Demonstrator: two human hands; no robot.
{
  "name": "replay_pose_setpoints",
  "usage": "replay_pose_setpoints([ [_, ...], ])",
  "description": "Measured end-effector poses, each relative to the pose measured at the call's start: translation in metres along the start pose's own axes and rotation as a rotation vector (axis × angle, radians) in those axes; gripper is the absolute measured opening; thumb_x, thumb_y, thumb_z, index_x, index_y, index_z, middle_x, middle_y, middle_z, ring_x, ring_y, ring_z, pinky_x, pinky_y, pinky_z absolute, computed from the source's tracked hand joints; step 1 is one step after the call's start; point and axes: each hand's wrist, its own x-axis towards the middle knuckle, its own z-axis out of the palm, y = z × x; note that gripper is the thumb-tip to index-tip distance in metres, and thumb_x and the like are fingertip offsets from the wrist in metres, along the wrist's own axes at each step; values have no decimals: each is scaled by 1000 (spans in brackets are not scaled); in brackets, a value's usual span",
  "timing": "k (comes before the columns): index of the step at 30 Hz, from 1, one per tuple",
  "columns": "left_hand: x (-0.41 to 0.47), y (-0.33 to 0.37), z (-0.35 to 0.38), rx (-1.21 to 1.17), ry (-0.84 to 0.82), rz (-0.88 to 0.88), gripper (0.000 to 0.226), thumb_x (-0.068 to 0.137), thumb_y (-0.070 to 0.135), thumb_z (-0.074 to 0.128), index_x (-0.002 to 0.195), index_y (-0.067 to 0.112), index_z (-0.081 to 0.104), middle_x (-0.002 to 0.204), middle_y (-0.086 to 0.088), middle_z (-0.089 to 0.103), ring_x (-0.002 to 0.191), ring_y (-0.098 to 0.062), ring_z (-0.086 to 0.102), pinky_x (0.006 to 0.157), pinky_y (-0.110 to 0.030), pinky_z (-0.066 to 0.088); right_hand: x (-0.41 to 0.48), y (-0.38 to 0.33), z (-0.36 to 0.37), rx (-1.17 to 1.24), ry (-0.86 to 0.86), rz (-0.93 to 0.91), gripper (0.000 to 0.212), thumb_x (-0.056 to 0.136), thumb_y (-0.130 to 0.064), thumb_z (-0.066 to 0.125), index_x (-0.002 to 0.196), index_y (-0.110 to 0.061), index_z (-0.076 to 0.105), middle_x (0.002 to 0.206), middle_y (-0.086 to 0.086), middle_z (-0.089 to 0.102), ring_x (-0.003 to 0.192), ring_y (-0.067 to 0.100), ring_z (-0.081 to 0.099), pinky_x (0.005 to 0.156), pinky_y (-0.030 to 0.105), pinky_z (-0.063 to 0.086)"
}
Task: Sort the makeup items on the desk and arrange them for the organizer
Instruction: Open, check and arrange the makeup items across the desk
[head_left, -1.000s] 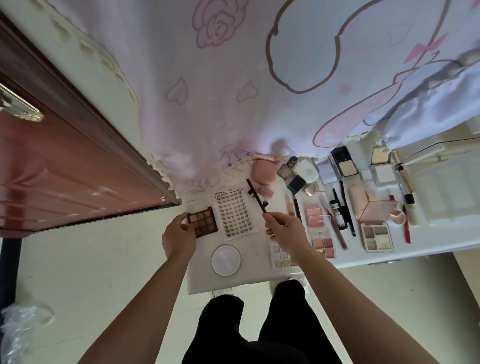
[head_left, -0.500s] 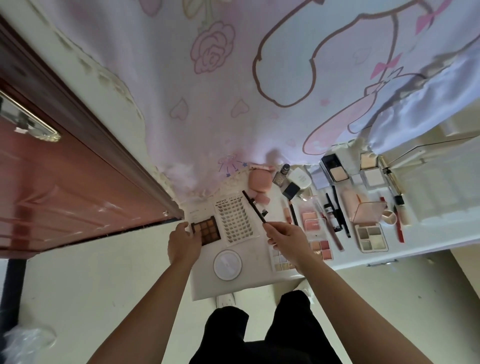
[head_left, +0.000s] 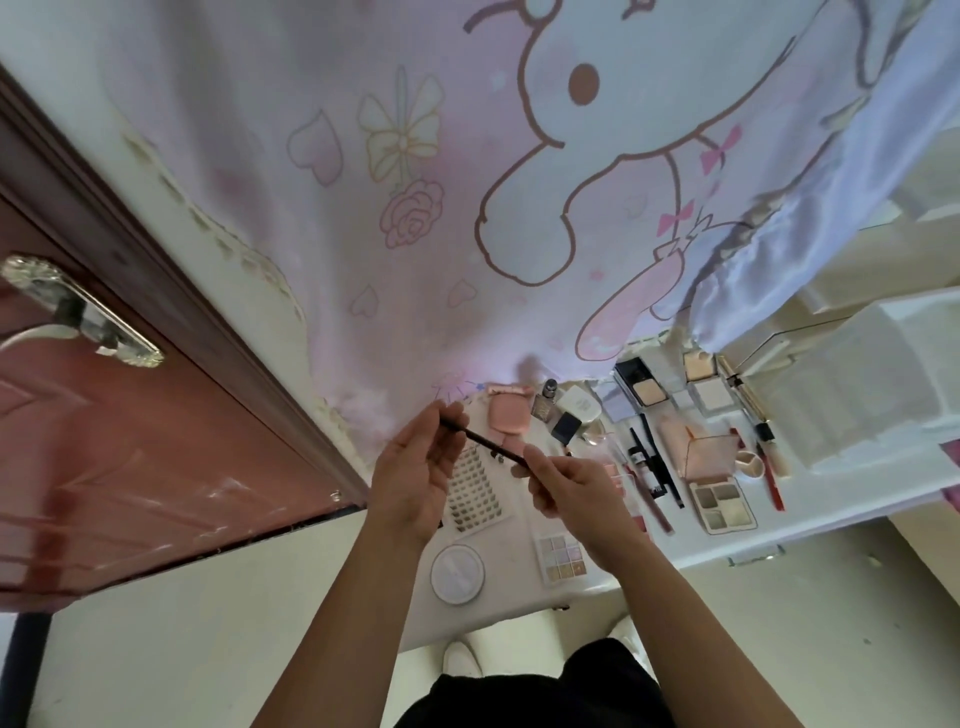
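A thin dark makeup pencil is held above the white desk by both hands. My left hand pinches its far tip with thumb and fingers. My right hand grips its near end. Under the hands lies a lash card. A round white compact and a pale glitter palette lie near the front edge. The brown palette is hidden behind my left hand.
To the right lie a pink pouch, small bottles, open powder compacts, black liners, a clear pink box, a four-pan palette and a red pencil. A cartoon curtain hangs behind; a red door stands left.
My left hand left the brown palette and rose to the pencil's far tip. The right hand lifted the pencil higher. The view tilted upward.
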Motion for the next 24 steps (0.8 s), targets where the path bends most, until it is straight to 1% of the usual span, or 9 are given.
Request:
replay_pose_setpoints([
  [3,-5,2,7,29,114,46,10,94,8,63,90,3,71,82,-11,73,75,-16,70,69,-22,59,-6,-6,1,-92,60,-85,28,90,-39,71,79,-16,80,63,1,67,58,9,58,64,27,49],
  [5,-7,5,10,12,180,45,5,90,6,69,87,3,71,79,-11,73,73,-16,70,68,-22,60,-9,-8,2,-138,86,-169,20,86,-34,76,77,-18,80,64,4,70,58,10,61,65,28,51],
  [8,-7,4,10,-1,234,25,4,85,6,75,84,4,71,78,-10,73,71,-15,70,65,-22,59,-13,-11,4,-84,102,-236,1,83,-21,80,82,-21,80,71,1,75,61,8,65,65,21,53],
  [11,-8,4,8,-5,215,0,4,85,7,74,85,4,72,82,-11,74,73,-15,71,63,-22,59,-13,-9,3,-27,121,-234,12,79,-17,83,91,-21,78,78,0,74,70,7,65,70,19,53],
  [14,-9,3,9,30,158,-11,4,87,8,72,88,4,73,85,-12,74,76,-16,71,65,-23,59,-13,-14,2,-85,-29,-91,28,86,-46,72,105,-26,72,73,-5,62,65,8,58,61,22,46],
  [16,-10,2,10,102,111,-22,6,87,11,72,90,6,74,87,-11,75,76,-15,70,64,-24,57,-13,-18,5,-26,-131,25,41,95,-55,55,104,-20,74,60,-5,47,51,8,42,50,21,33],
  [18,-11,4,10,191,86,-33,7,84,15,74,89,9,74,85,-6,74,74,-12,68,65,-25,52,-12,-21,7,-65,-104,44,47,99,-52,49,93,-15,77,52,-12,35,47,6,30,45,17,26],
  [21,-10,7,8,254,94,-50,18,75,17,79,87,5,74,73,-6,69,65,-13,61,62,-25,47,-12,-22,5,-190,-18,-61,34,98,-42,58,83,-16,76,44,-16,42,45,1,35,49,12,28],
  [24,-10,5,7,221,122,-78,19,74,16,80,84,2,74,69,-7,67,61,-13,59,56,-22,50,-14,-21,3,-182,-1,-172,10,91,-24,71,86,-16,72,51,-15,48,49,1,38,52,14,34],
])
